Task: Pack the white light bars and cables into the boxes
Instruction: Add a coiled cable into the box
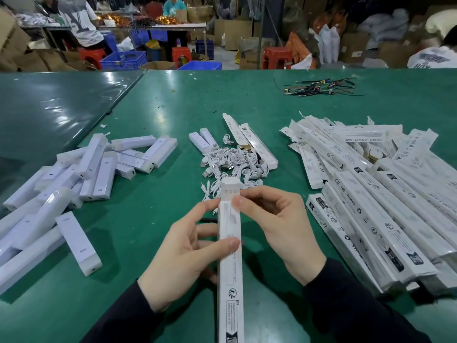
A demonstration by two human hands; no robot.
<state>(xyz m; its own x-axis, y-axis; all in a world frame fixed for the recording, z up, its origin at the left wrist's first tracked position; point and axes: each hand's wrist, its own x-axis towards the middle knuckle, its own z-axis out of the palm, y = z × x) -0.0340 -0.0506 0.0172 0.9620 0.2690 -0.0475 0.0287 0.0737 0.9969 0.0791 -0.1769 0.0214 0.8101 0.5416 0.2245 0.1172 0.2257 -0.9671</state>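
I hold a long white box (230, 268) lengthwise above the green table (158, 115). My left hand (183, 258) grips its middle, thumb across the top face. My right hand (284, 226) pinches the box's far end, where the flap (230, 188) stands. A heap of white light bars (81, 174) lies to the left. White coiled cables (232, 164) are piled just beyond the box. Many printed white boxes (371, 194) are stacked on the right.
Two small white bars (201, 141) and two boxes (249, 142) lie behind the cable pile. A bundle of dark wires (321, 88) sits far right on the table. People, blue crates, red stools and cartons fill the background beyond the table's far edge.
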